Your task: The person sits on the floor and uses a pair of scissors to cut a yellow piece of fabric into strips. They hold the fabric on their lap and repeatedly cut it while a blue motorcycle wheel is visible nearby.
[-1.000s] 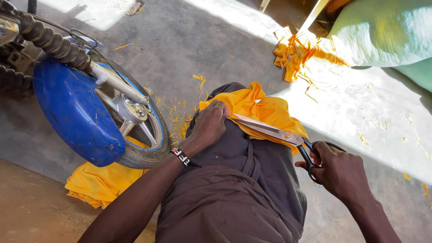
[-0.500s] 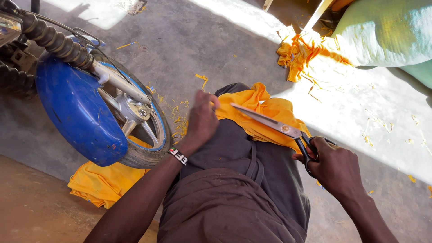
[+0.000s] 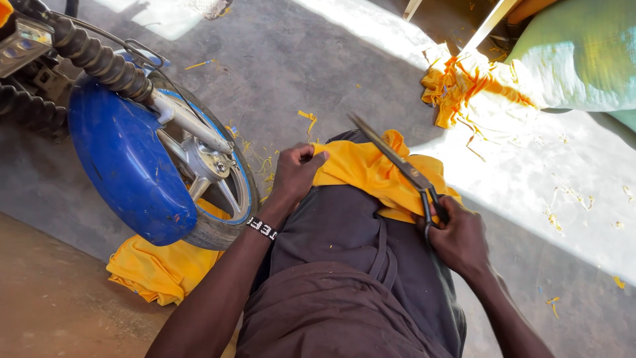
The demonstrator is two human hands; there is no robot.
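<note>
Yellow cloth (image 3: 368,174) on lap, pinched by curled left hand (image 3: 296,174); right hand (image 3: 458,237) fisted around scissors (image 3: 397,162) handles.

We read this as informal tailoring spot, outdoors or open-fronted: bare concrete floor (image 3: 318,73), yellow fabric scraps (image 3: 464,83) well beyond motorcycle front wheel (image 3: 165,179), folded yellow cloth (image 3: 159,268) under it, stuffed sack (image 3: 576,56) far opposite.

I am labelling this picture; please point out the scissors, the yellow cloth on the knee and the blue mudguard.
scissors (image 3: 397,161): head view, on the blades.
yellow cloth (image 3: 361,174): head view, on its middle fold.
blue mudguard (image 3: 126,166): head view, on its broad side.
</note>
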